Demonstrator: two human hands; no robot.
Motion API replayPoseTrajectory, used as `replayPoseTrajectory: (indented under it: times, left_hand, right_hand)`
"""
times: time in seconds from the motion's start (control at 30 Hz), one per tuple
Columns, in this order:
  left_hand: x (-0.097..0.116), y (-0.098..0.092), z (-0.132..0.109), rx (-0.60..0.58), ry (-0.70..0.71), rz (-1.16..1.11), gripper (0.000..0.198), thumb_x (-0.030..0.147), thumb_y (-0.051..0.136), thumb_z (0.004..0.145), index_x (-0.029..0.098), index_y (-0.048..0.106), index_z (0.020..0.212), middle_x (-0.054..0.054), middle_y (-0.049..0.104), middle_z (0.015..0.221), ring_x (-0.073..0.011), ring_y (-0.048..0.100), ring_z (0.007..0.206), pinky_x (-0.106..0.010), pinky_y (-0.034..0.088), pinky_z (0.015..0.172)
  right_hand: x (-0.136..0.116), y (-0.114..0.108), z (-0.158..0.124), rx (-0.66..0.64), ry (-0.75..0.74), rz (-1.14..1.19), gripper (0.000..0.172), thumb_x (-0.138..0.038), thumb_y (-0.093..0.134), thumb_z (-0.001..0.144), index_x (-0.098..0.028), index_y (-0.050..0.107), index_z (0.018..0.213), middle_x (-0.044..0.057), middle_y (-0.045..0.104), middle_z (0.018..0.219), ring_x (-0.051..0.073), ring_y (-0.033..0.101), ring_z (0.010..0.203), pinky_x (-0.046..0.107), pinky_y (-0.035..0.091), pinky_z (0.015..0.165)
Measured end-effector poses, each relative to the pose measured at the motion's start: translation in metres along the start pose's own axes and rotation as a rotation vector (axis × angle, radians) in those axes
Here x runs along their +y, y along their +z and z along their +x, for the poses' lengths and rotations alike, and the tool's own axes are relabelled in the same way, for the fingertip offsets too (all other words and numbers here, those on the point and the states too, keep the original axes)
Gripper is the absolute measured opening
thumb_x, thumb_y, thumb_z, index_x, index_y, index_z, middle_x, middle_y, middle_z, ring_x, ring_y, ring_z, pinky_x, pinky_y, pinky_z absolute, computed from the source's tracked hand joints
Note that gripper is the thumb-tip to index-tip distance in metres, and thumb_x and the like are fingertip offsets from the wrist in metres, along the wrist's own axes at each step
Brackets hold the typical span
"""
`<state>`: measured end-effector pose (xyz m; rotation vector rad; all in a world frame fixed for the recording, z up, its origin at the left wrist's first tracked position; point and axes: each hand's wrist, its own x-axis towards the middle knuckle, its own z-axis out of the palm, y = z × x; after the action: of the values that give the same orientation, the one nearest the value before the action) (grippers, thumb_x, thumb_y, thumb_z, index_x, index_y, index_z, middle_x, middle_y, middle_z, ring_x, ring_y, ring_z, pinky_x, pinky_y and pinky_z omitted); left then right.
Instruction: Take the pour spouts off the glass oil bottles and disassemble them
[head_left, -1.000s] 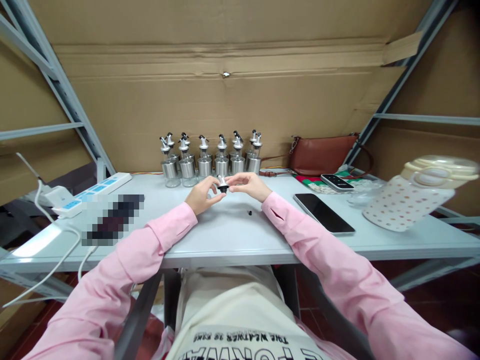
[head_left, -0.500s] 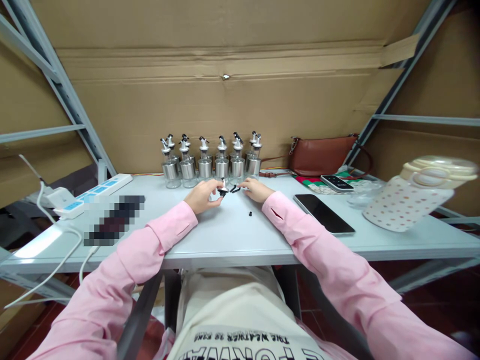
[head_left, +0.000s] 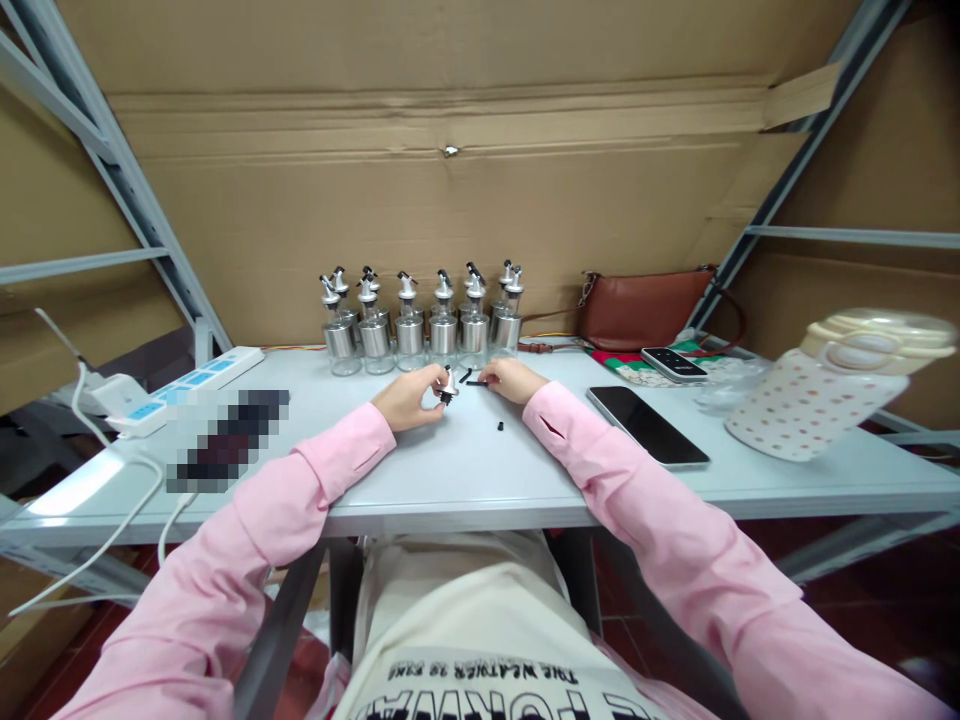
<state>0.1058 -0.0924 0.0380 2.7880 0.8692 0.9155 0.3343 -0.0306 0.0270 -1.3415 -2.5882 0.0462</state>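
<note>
Between thumb and fingers, my left hand pinches a small silver and black bottle pourer, its black stopper end pointing down. To its right, my right hand has its fingertips closed on a thin black plastic piece just above or on the table. Another short black piece lies beside it. A tiny black cap rests nearer to me. Behind the hands stand several glass bottles with steel sleeves and similar pourers on top.
A phone, a black and white device and a dotted jug are on the right. A brown handbag sits at the back. On the left are a power strip, cables and a pixelated dark object.
My left hand has turned the pourer more upright. The black piece at my right fingertips has swung to lie nearly level, apart from the other black piece.
</note>
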Motion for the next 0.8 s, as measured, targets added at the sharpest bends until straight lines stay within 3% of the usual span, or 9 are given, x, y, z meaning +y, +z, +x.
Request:
replayPoseTrajectory:
  times: [0.1, 0.33, 0.43, 0.53, 0.67, 0.8]
  left_hand:
    - [0.001, -0.001, 0.000, -0.072, 0.048, 0.028, 0.030, 0.013, 0.051, 0.069, 0.018, 0.053, 0.099, -0.003, 0.057, 0.093, -0.0119, 0.055, 0.076, -0.025, 0.045, 0.076]
    - [-0.006, 0.006, -0.001, -0.147, 0.056, -0.059, 0.032, 0.004, 0.047, 0.065, 0.016, 0.055, 0.093, -0.006, 0.055, 0.099, -0.0113, 0.055, 0.078, -0.023, 0.046, 0.077]
    - [-0.006, 0.009, -0.002, -0.162, 0.011, -0.082, 0.023, 0.012, 0.055, 0.066, 0.016, 0.054, 0.088, -0.005, 0.056, 0.095, -0.0130, 0.054, 0.080, -0.025, 0.046, 0.077]
    - [-0.004, 0.010, -0.001, -0.169, -0.041, -0.069, 0.017, 0.026, 0.058, 0.071, 0.017, 0.052, 0.084, -0.004, 0.057, 0.088, -0.0135, 0.054, 0.076, -0.027, 0.046, 0.074]
    - [-0.002, 0.010, -0.001, -0.098, -0.074, -0.023, 0.013, 0.025, 0.053, 0.074, 0.017, 0.052, 0.085, -0.003, 0.058, 0.084, -0.0125, 0.055, 0.073, -0.026, 0.046, 0.073]
    - [-0.001, 0.010, 0.000, 0.040, -0.107, -0.002, 0.021, 0.023, 0.050, 0.075, 0.017, 0.051, 0.095, -0.003, 0.060, 0.087, -0.0122, 0.056, 0.074, -0.025, 0.046, 0.073]
  right_hand:
    - [-0.003, -0.004, -0.002, -0.006, 0.011, 0.041, 0.026, -0.002, 0.051, 0.071, -0.013, 0.071, 0.082, 0.008, 0.070, 0.083, 0.016, 0.061, 0.076, 0.023, 0.043, 0.072]
    - [-0.012, -0.009, -0.007, 0.011, -0.051, 0.054, 0.028, -0.005, 0.056, 0.067, -0.013, 0.069, 0.091, 0.006, 0.068, 0.081, 0.014, 0.059, 0.072, 0.021, 0.042, 0.068]
    - [-0.012, -0.009, -0.007, -0.002, -0.029, 0.103, 0.017, -0.012, 0.061, 0.068, -0.014, 0.069, 0.083, 0.005, 0.068, 0.076, 0.013, 0.058, 0.068, 0.022, 0.043, 0.066]
    - [-0.012, -0.009, -0.007, -0.012, 0.005, 0.163, 0.012, -0.009, 0.061, 0.067, -0.013, 0.068, 0.075, 0.005, 0.067, 0.070, 0.012, 0.058, 0.065, 0.022, 0.043, 0.065]
    - [-0.016, -0.011, -0.008, 0.030, -0.028, 0.346, 0.018, -0.006, 0.059, 0.063, -0.013, 0.066, 0.077, 0.002, 0.066, 0.069, 0.011, 0.058, 0.064, 0.022, 0.044, 0.067]
    - [-0.025, -0.015, -0.009, 0.061, -0.041, 0.748, 0.027, -0.016, 0.066, 0.061, -0.014, 0.062, 0.087, -0.001, 0.065, 0.068, 0.010, 0.059, 0.061, 0.024, 0.047, 0.064]
